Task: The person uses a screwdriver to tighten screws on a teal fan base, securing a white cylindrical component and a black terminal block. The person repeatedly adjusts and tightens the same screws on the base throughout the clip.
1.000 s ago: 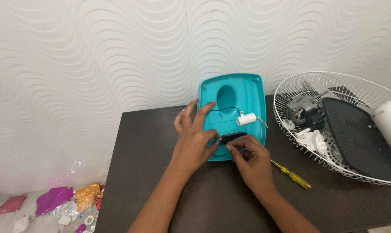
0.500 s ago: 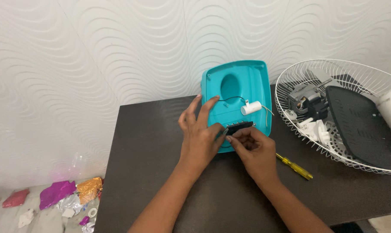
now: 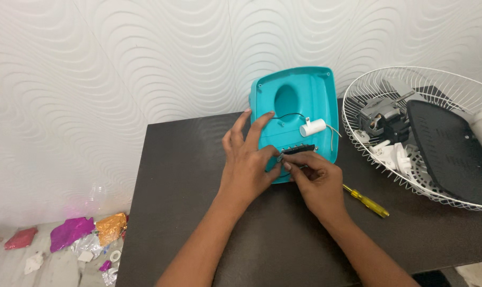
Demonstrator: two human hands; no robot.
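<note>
A teal plastic fan base shell (image 3: 299, 101) lies open side up on the dark table (image 3: 187, 212). Inside it rest a white cylindrical capacitor (image 3: 312, 127) with thin wires and a black switch strip (image 3: 299, 150) along the near edge. My left hand (image 3: 249, 162) rests on the shell's near left corner, fingers spread, thumb against the strip's left end. My right hand (image 3: 315, 178) pinches that strip's left end between thumb and fingertips.
A yellow-handled screwdriver (image 3: 366, 201) lies on the table right of my right hand. A white wire fan guard (image 3: 358, 101) at the right holds a grey motor (image 3: 382, 117), white parts and a black panel (image 3: 448, 151). Crumpled foil scraps (image 3: 86, 231) litter the floor at left.
The view has shifted so the shell and hands sit further right and higher. Both hands stay at the black strip, with my right fingers closing in on its left end.
</note>
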